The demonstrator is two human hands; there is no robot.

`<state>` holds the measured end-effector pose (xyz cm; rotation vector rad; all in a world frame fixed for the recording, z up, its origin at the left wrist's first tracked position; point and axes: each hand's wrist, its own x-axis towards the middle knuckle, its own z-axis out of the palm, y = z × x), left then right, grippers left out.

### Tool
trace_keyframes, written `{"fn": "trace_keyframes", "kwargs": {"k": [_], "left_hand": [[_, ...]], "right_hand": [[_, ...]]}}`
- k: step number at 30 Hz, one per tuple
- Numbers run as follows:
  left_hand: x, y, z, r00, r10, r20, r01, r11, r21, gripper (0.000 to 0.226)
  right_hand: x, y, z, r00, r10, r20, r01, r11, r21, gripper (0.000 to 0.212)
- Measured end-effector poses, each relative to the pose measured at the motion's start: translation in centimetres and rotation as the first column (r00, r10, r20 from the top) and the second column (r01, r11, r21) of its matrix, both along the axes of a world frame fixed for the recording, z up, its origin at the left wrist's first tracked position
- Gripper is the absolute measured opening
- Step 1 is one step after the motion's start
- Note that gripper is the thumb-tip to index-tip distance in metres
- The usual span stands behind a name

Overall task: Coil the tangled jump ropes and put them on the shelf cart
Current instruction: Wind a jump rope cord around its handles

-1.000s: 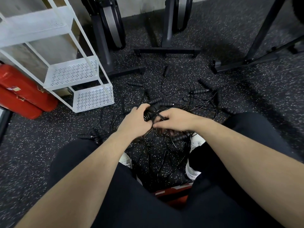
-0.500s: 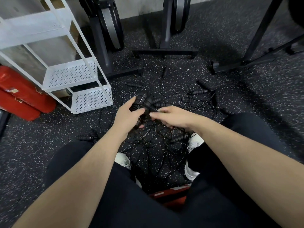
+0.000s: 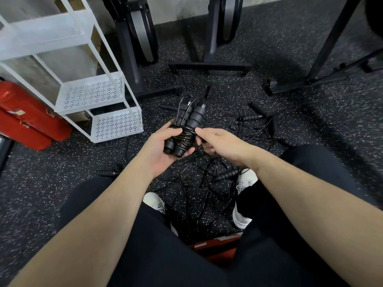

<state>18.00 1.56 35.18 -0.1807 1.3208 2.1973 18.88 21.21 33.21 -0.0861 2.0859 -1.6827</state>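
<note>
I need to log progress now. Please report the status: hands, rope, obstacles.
Left hand grips coiled jump rope, handles together. Right hand pinches cord at the coil. Shelf cart to the left, shelves bare. Tangled ropes on floor between the feet.

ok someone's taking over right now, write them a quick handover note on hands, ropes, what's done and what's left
Left hand: grips the coiled jump rope, both handles side by side with cord wound round them.
Right hand: fingers pinch the cord at the bundle's right edge.
Shelf cart: stands to the left; no rope visible on its shelves.
Done: one rope wound.
Left: shelve this bundle, then untangle and coil the tangled ropes lying on the floor between the feet.
</note>
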Motion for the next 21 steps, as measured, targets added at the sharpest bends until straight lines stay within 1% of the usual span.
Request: {"fn": "trace_keyframes", "kwargs": {"k": [2, 5, 8, 12, 15, 17, 19, 20, 21], "left_hand": [[0.1, -0.1, 0.1, 1.000, -0.011, 0.015, 0.011, 1.000, -0.009, 0.038], [0.3, 0.1, 0.3, 1.000, 0.003, 0.000, -0.003, 0.992, -0.126, 0.032], [0.4, 0.6, 0.3, 1.000, 0.008, -0.028, -0.013, 0.980, -0.199, 0.034], [0.2, 0.6, 0.8, 0.997, 0.024, -0.069, -0.040, 0.972, -0.232, 0.031], [0.0, 0.0, 1.2, 0.996, 0.052, -0.076, -0.066, 0.978, -0.200, 0.031], [0.0, -0.3, 1.5, 0.996, 0.036, -0.087, -0.052, 0.981, -0.189, 0.031], [0.2, -0.4, 1.6, 0.995, -0.011, -0.095, -0.008, 0.982, -0.191, 0.031], [0.3, -0.3, 1.6, 0.995, -0.031, -0.098, 0.012, 0.982, -0.187, 0.031], [0.3, -0.2, 1.6, 0.994, -0.044, -0.099, 0.025, 0.983, -0.183, 0.031]], "right_hand": [[0.1, 0.2, 0.3, 0.999, 0.011, -0.034, -0.010, 1.000, 0.026, 0.041], [0.1, 0.4, 0.1, 0.993, 0.051, -0.111, -0.039, 0.994, 0.104, 0.039], [0.2, 0.3, -0.8, 0.992, 0.063, -0.112, -0.053, 0.994, 0.094, 0.039], [0.3, 0.5, 0.0, 0.988, 0.101, -0.119, -0.088, 0.990, 0.108, 0.035], [0.1, 1.1, 0.2, 0.961, 0.272, -0.045, -0.264, 0.955, 0.138, 0.021], [0.2, 1.1, -0.4, 0.936, 0.349, 0.052, -0.353, 0.925, 0.142, 0.022], [0.4, 0.7, -0.9, 0.938, 0.316, 0.144, -0.334, 0.934, 0.129, 0.022], [0.5, 0.5, -0.9, 0.946, 0.285, 0.153, -0.309, 0.937, 0.163, 0.021], [0.4, 0.5, -1.0, 0.955, 0.268, 0.125, -0.292, 0.926, 0.240, 0.019]]}}
